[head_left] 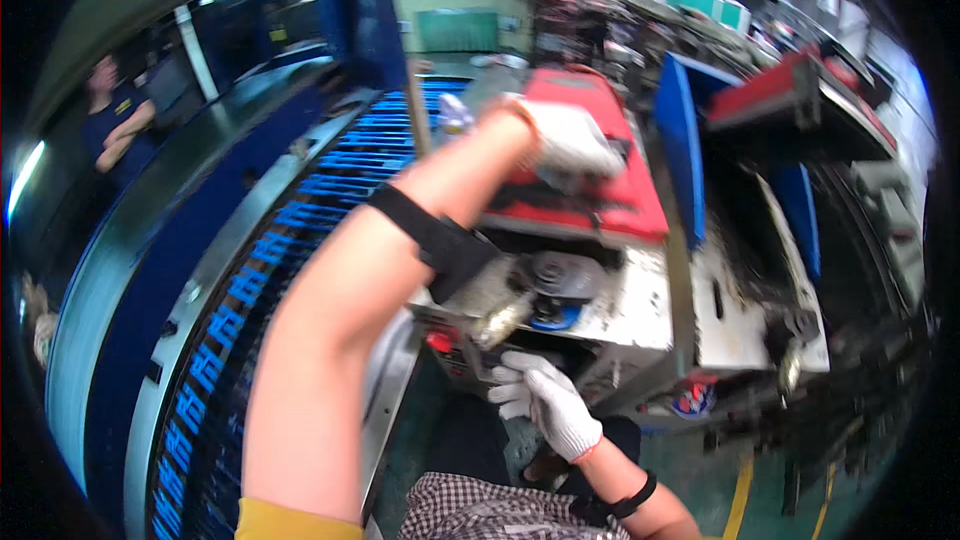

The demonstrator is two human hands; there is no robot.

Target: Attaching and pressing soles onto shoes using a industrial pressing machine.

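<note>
My left hand (pixel 578 142), in a white knit glove, reaches far forward over a red machine cover (pixel 625 205). Motion smears its fingers, and a small dark part lies right beside them; whether they grip anything is unclear. Low in front of my body, my right hand (pixel 545 405), gloved too, has its fingers stretched and slightly apart with nothing in them. It is just below the white front of the machine (pixel 640 295). Between the two hands sit a round grey metal part (pixel 565 275) and a shiny cylindrical fitting (pixel 503 320).
A blue slatted conveyor bed (pixel 240 285) runs along my left. Blue panels (pixel 682 140) and another red-topped machine (pixel 800 100) stand at the right. A red button (pixel 439 341) sits on the machine's near left corner. Another person (pixel 125 125) stands far left, arms folded.
</note>
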